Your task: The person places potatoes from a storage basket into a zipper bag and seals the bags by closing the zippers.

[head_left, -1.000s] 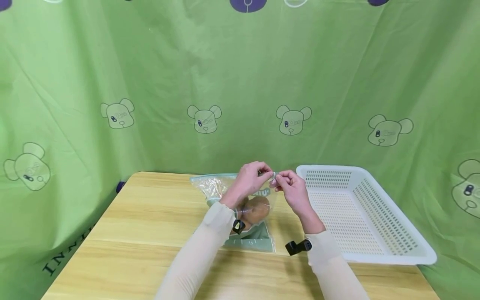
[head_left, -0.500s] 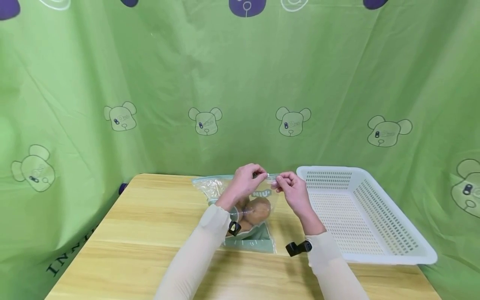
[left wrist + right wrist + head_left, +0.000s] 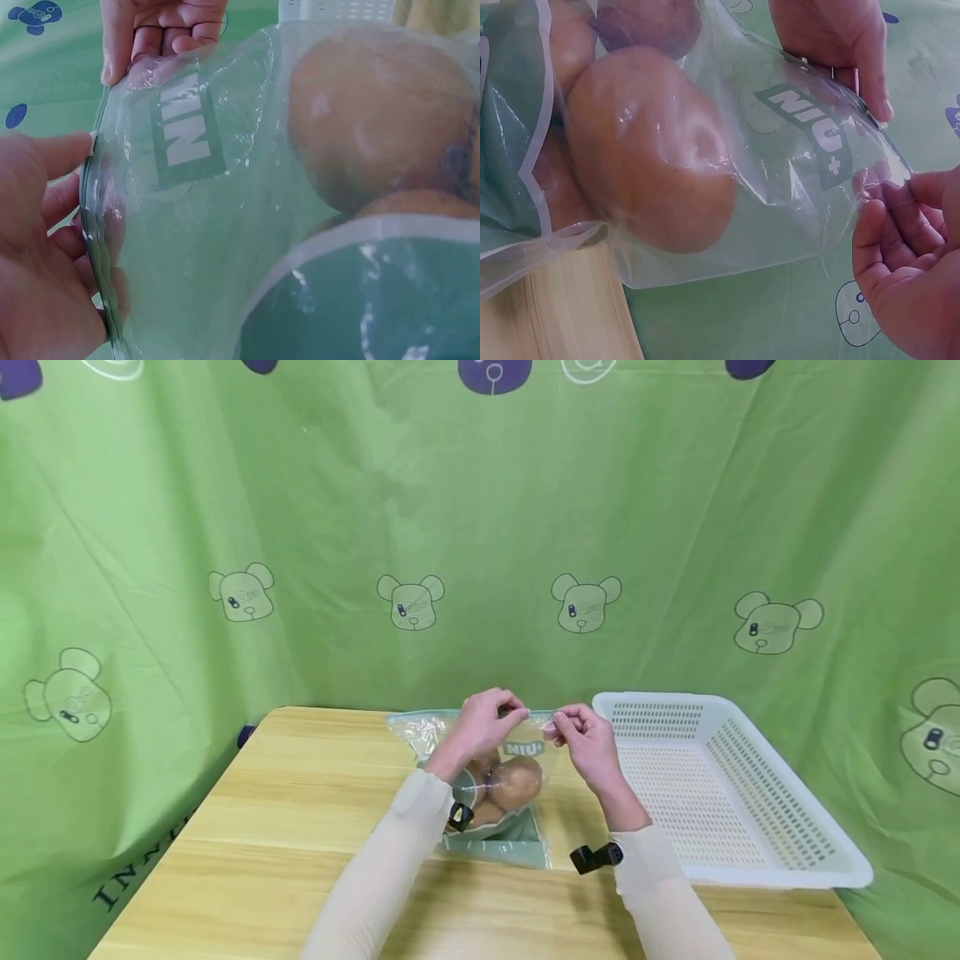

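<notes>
A clear zip bag [image 3: 523, 748] with a green lower part stands on the table, holding several brown potatoes [image 3: 516, 782]. Along its top edge my left hand [image 3: 482, 727] pinches a small white slider [image 3: 92, 143] between thumb and fingers, with the other fingers behind the zip strip [image 3: 88, 202]. My right hand [image 3: 591, 747] grips the bag's top right corner; in the right wrist view its thumb and fingers close on the clear film. One large potato [image 3: 652, 150] shows plainly through the plastic, while others lie partly hidden behind it and the green print.
A white perforated plastic basket [image 3: 720, 802] stands on the right side of the wooden table [image 3: 300, 793], close to my right forearm. Behind the table hangs a green curtain [image 3: 487, 510] with bear-head prints. A small black camera [image 3: 596, 857] sits at the right wrist.
My left hand has moved left along the zip with the slider, away from the right hand. The right hand has stayed at the corner, and the top edge between them shows more.
</notes>
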{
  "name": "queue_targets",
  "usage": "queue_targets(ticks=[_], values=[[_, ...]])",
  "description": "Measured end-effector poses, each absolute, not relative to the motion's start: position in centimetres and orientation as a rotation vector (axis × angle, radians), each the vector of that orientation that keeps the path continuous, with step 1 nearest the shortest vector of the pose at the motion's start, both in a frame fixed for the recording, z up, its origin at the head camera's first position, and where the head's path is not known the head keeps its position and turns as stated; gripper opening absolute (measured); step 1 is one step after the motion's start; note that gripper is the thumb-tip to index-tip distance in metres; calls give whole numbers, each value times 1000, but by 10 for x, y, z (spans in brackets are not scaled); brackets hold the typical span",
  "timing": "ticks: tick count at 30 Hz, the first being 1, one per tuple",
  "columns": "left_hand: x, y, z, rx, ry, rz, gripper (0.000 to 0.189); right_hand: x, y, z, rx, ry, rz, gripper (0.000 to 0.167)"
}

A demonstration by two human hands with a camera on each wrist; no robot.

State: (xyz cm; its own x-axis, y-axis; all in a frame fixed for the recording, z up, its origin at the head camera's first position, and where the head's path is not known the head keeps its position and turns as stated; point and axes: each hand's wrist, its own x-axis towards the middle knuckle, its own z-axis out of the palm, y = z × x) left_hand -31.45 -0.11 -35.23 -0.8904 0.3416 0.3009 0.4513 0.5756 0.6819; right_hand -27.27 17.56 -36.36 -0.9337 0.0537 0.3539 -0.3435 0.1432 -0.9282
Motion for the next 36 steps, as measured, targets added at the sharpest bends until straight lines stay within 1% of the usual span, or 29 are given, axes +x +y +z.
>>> queue_targets(ticks=[5, 12, 19, 26, 36], values=[[-315, -3, -354, -685, -2658, -1222, 15, -279, 179, -372, 291, -2101, 1872, 16], [-315, -14, -356, -704, -2661, -1192, 14, -290, 186, -388, 220, -2109, 1863, 19], [-315, -33, -359, -654, -2671, -1152, 14, -288, 184, -389, 253, -2094, 1802, 18], [-316, -53, -362, -611, -2643, -1107, 13, -289, 186, -388, 210, -2103, 1761, 14], [-317, -89, -367, -556, -2591, -1019, 12, -292, 190, -389, 208, -2104, 1736, 17]])
